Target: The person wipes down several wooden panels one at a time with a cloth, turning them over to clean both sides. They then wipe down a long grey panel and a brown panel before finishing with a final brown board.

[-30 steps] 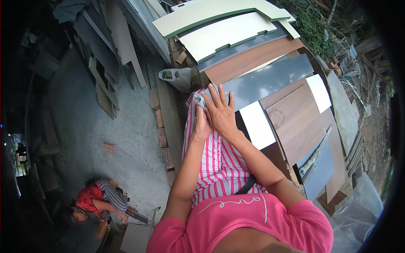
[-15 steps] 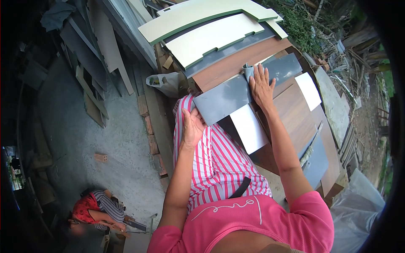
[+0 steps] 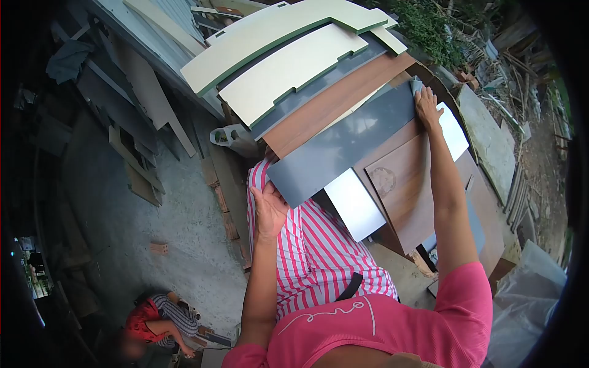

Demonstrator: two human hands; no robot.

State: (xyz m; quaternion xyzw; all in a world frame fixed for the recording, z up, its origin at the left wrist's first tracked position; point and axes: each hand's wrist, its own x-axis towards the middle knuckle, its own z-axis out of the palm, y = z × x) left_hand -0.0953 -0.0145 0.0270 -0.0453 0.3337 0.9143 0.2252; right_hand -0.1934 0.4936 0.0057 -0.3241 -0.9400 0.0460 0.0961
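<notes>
A long dark grey board (image 3: 350, 144) lies across the stack in front of me. My left hand (image 3: 270, 211) is at its near left corner, thumb apart, with fingertips partly under the edge; it supports the board there. At the board's far right end, my right hand (image 3: 428, 109) presses a grey-blue cloth (image 3: 416, 84) against the surface, its fingers over the cloth. Below the board are brown wood-grain panels (image 3: 399, 178) and a white panel (image 3: 356, 205). Beyond it lie a reddish-brown board (image 3: 337, 104) and cream boards with green edges (image 3: 294, 73).
Leaning boards (image 3: 116, 104) stand at the left beside a grey floor (image 3: 123, 233). A white bag (image 3: 236, 140) hangs near the stack's left side. At lower left another person (image 3: 153, 322) sits low. Plastic sheeting (image 3: 527, 306) lies at lower right.
My right hand has slid the cloth from the board's middle to its far right end. The view has shifted slightly, and my left hand stays at the near corner.
</notes>
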